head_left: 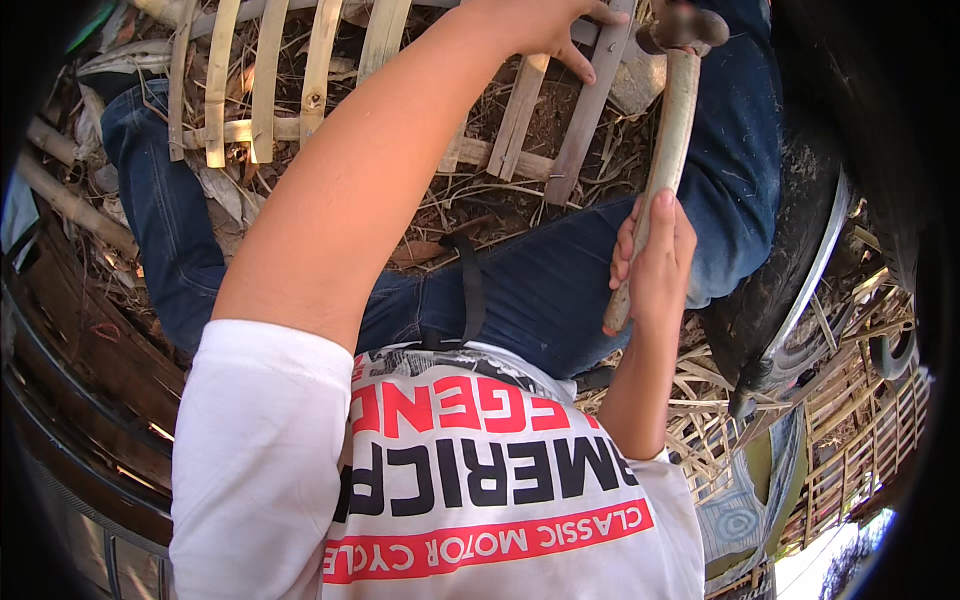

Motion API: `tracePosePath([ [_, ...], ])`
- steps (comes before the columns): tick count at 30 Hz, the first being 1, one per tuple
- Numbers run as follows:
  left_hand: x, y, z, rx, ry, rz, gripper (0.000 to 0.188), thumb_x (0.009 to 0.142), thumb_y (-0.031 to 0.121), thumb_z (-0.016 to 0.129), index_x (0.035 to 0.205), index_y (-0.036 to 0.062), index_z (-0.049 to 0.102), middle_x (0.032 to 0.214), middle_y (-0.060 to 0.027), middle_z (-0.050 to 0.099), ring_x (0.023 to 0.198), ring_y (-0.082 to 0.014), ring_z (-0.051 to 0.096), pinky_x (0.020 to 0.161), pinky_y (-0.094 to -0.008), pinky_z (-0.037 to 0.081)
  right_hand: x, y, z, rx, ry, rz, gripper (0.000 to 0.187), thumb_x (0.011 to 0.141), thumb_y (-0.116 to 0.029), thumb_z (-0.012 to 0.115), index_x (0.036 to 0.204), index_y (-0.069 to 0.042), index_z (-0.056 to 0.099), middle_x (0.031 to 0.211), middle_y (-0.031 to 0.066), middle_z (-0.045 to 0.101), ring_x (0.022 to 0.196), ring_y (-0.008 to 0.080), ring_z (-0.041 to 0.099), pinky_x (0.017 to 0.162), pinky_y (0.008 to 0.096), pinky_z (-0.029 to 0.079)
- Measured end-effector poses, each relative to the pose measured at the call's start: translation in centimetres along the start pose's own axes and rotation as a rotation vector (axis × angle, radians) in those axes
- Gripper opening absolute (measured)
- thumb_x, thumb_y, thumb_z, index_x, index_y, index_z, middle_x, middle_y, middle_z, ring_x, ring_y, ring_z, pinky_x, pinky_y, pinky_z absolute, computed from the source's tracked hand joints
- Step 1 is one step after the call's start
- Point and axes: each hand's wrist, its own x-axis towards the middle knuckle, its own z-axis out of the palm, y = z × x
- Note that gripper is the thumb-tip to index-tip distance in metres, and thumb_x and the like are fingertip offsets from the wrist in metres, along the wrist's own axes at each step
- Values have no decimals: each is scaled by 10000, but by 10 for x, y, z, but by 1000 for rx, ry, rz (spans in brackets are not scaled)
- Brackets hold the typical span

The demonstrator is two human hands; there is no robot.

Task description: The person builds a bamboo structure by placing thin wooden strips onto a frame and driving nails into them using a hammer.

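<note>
My right hand [657,250] is closed around the lower wooden handle of a hammer [676,130]. Its dark, blurred metal head is raised at the top of the view, above my bent leg. My left arm stretches forward across the view. At the top edge, my left hand [548,28] is partly cut off, its visible fingers spread beside a greyish slat [590,110]. That slat belongs to a lattice of bamboo or wooden strips, with a crosspiece [510,160] running under their near ends. Whether the fingers press on the slat is unclear.
More pale slats [265,85] continue to the left. Dry straw and leaves cover the ground between my legs in blue jeans [180,220]. A black tyre [800,200] stands close on the right, with bamboo latticework [860,440] behind it. Dark metal bars [80,440] curve along the left.
</note>
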Motion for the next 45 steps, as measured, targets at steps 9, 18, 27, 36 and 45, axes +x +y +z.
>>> tracePosePath([
  [9,0,-8,1,87,-51,39,889,597,563,839,1372,202,594,1561,-68,392,1490,-313,236,1166,-646,197,-12,-4,-8,80,80,-42,456,1074,-422,356,865,-38,484,549,25,427,388,80,396,353,229,344],
  [18,-21,2,-8,121,77,-147,1088,594,618,829,1506,211,396,1572,-110,355,1522,-327,111,1183,-664,-19,-25,11,-40,23,40,75,418,1061,-421,415,837,-71,468,545,-7,426,387,72,417,342,237,362],
  [27,-228,-59,-6,92,496,-669,622,781,323,790,1338,148,575,1508,-123,428,1498,-379,174,1169,-661,45,-26,4,-42,-111,47,80,379,1030,-373,516,898,-19,551,549,3,482,422,103,485,369,286,403],
  [36,-332,-92,-9,59,1046,-842,380,782,159,786,1116,53,638,1253,-140,578,1350,-435,374,1118,-550,319,-22,-39,-61,-315,126,-26,320,1012,-344,562,872,-59,520,580,-6,470,439,81,465,374,260,377],
  [45,-336,-88,-1,310,1129,-878,211,765,118,757,944,82,653,1112,-102,593,1284,-381,468,1093,-584,312,49,-36,-132,-1025,544,-523,475,978,-344,596,1095,115,623,947,303,659,875,447,621,793,466,483],
])
